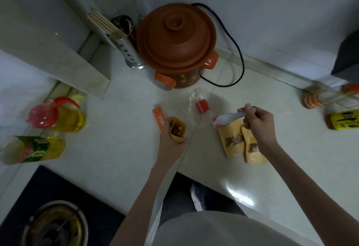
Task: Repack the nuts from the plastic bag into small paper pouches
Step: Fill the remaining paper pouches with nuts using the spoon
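My left hand (pixel 169 141) grips a small brown paper pouch (pixel 178 131), held upright with its mouth open and nuts showing inside. My right hand (pixel 257 123) holds a white spoon (pixel 226 119) by its handle, the bowl pointing left above the counter. Between the hands lies the clear plastic bag (pixel 191 108) with a red label and an orange patterned edge. Two filled paper pouches (pixel 240 143) with small windows lie flat under my right hand.
A brown clay electric pot (pixel 175 45) with a black cord stands at the back, next to a metal chopstick holder (pixel 126 38). Oil bottles (pixel 58 117) stand at the left, sauce bottles (pixel 338 108) at the right. A gas burner (pixel 56 224) sits at the lower left.
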`<state>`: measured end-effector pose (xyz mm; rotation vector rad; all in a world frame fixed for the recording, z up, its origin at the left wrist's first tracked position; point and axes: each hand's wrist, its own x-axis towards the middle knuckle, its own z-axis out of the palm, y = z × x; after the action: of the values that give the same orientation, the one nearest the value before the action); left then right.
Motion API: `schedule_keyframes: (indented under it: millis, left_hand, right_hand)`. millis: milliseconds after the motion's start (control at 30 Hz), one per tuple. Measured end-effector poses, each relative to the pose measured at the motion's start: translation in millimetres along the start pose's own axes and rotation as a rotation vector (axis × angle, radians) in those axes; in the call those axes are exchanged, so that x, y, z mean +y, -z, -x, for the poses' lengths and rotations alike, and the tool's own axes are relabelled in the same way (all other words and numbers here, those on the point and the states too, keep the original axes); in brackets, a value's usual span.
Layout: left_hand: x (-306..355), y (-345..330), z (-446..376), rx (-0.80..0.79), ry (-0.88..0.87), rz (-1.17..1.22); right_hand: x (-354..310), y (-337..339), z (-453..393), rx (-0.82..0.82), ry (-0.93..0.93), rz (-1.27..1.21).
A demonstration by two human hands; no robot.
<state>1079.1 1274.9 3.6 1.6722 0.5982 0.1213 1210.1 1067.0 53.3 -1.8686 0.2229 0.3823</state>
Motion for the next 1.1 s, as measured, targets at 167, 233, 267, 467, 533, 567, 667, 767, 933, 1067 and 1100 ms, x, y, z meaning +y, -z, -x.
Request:
schedule_keyframes:
  millis: [167,233,267,467,533,567,667,767,933,1067,1100]
  left_hand:
    - [22,-10,-2,-0.028,-0.227,-0.073]
    - [29,-14,-1,-0.011,-0.282,-0.093]
    - [30,-17,0,-0.016,-0.291,-0.089]
    - [29,-26,21,0.002,-0.238,-0.073]
    - [33,-31,27,-0.02,-0.2,-0.083]
    - [36,-33,29,-0.036,-0.178,-0.095]
    - [47,-39,33,-0.071,-0.153,-0.113]
    - [61,-43,31,-0.028,-0.068,-0.07]
    - [91,-57,21,-0.005,-0.089,-0.079]
    - [116,-68,15,-0.113,-0.215,-0.073]
    - [121,-72,15,-0.136,-0.219,-0.075]
  right_hand:
    - [9,11,16,-0.025,0.011,0.011]
    - [9,14,19,-0.032,0.032,-0.004]
    - [10,16,22,-0.033,0.037,0.002]
    - [14,27,31,-0.031,0.054,0.023]
    - [11,33,31,-0.021,0.055,0.014]
    - [9,36,32,-0.015,0.059,0.015]
    - [-7,52,35,0.009,0.131,0.084]
    - [-29,80,40,0.071,0.318,0.245]
    - [-74,145,42,0.255,0.571,0.39]
    - [-103,199,41,0.453,0.702,0.411]
    - [-109,211,41,0.491,0.718,0.427]
